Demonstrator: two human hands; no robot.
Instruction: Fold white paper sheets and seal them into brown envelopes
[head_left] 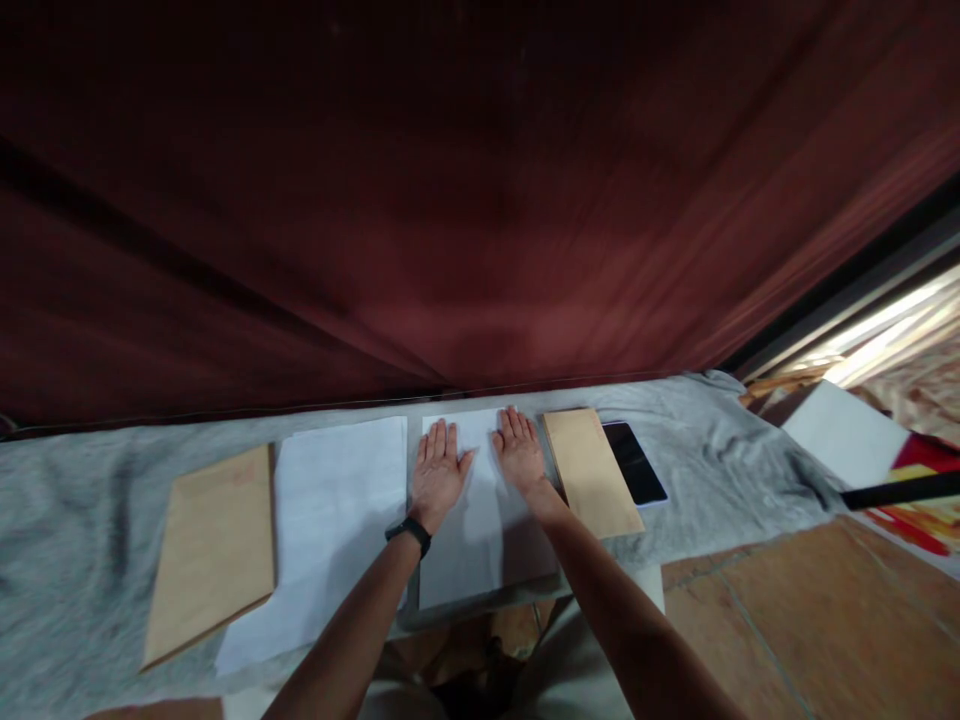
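A white sheet of paper [476,530] lies flat in front of me on the cloth-covered table. My left hand [439,475] rests palm down on its upper left part, fingers stretched forward. On the upper right part lies my right hand [519,450], also flat with fingers extended. Faint crease lines run down the sheet between the hands. Left of it is a stack of white paper [337,510]. Close to my right hand sits a pile of brown envelopes [592,475]. A dark watch is on my left wrist.
Another stack of brown envelopes [217,540] lies at the far left. A phone [634,462] sits partly beneath the right-hand envelopes. Grey cloth [720,450] covers the table, and a dark red curtain [465,250] hangs behind it. Tiled floor [810,610] shows at right.
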